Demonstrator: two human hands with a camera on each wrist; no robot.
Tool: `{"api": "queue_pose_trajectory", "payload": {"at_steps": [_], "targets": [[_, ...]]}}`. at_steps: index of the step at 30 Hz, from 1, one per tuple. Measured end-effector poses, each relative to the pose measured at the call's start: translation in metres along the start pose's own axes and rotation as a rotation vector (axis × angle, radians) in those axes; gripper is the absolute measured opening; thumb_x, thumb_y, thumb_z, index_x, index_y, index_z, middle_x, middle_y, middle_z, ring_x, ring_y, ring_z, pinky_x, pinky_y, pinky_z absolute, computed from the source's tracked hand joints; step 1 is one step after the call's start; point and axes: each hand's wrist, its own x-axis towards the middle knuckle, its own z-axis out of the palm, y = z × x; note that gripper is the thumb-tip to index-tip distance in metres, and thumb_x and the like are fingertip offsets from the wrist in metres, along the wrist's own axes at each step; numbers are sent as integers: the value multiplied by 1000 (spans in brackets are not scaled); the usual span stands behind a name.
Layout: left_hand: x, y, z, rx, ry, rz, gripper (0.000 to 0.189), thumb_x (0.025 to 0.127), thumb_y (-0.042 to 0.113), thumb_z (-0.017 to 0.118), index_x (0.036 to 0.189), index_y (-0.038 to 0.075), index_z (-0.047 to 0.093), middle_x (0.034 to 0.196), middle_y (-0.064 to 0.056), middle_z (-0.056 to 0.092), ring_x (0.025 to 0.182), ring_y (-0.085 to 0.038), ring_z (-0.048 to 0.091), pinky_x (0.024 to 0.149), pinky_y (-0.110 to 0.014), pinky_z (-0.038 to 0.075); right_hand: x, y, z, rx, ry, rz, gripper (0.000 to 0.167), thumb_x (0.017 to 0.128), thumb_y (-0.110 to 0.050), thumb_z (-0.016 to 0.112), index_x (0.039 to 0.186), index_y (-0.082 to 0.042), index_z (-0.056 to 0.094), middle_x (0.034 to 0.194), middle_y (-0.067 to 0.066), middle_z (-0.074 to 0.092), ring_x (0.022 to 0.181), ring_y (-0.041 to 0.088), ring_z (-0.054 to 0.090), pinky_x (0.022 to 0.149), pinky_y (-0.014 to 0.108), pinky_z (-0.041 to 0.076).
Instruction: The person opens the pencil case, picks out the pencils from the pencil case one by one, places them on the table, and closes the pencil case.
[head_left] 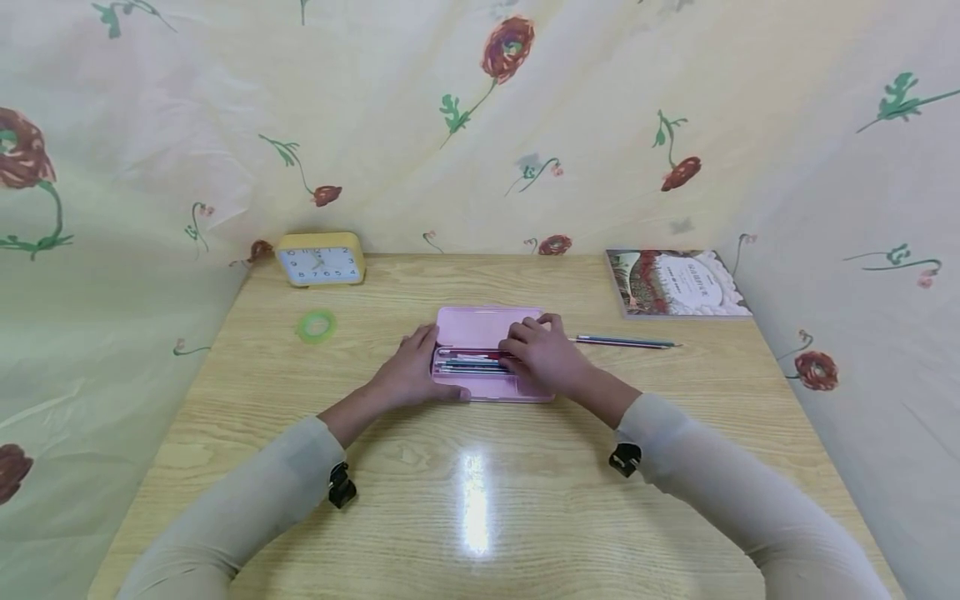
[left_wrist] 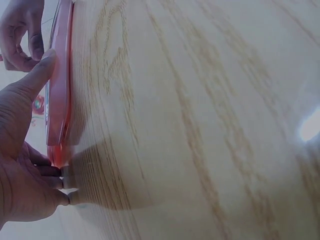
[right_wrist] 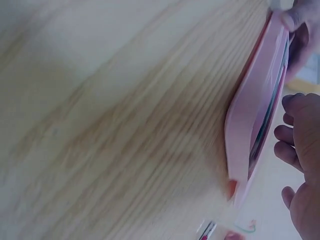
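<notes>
An open pink pencil case lies on the table in the head view, its lid folded back. Several pencils lie side by side inside. My left hand grips the case's left end, thumb along the front edge and fingers round the back; the left wrist view shows this thumb on the case wall. Over the right half of the case is my right hand, its bent fingers at the pencils' right ends. In the right wrist view these fingers are loosely curled, with nothing visible between them.
More pencils lie on the table right of the case. A book lies at the back right and a yellow clock stands at the back left. A green tape roll lies left of the case. Flower-patterned cloth surrounds the table.
</notes>
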Motion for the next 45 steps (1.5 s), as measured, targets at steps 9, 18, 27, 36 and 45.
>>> {"api": "queue_pose_trajectory", "payload": {"at_steps": [9,18,27,36,45], "targets": [[0,2,0,2,8,10,140,74,67,96,178,15,19,182,-12,27,165,-43,32,129,-63,41,4,-13,6,30,-88,-5,17,105,-27,79,117,-16,81,107,3,72,102,24,67,101,63,52],[-1,2,0,-9,7,14,140,75,68,96,178,14,19,182,-13,26,166,-46,31,129,-66,40,6,-15,5,151,-139,79,16,105,-24,78,118,-14,81,109,3,72,103,24,64,101,65,51],[-1,1,-1,-3,8,12,140,75,70,94,178,13,17,182,-12,26,166,-45,31,129,-64,41,10,-17,9,199,-165,120,16,107,-25,76,118,-14,80,110,3,73,103,24,63,104,67,51],[4,-1,-1,14,16,10,143,74,71,95,178,13,16,183,-13,24,166,-46,30,129,-65,40,17,-20,8,192,-163,125,15,107,-23,75,116,-13,81,106,3,72,100,25,62,98,66,54],[4,-2,0,29,-7,-22,147,74,75,92,179,10,12,185,-14,20,169,-48,22,132,-64,37,20,-21,9,253,-199,176,12,106,-26,76,112,-17,82,104,-1,72,98,21,60,91,55,50]]}}
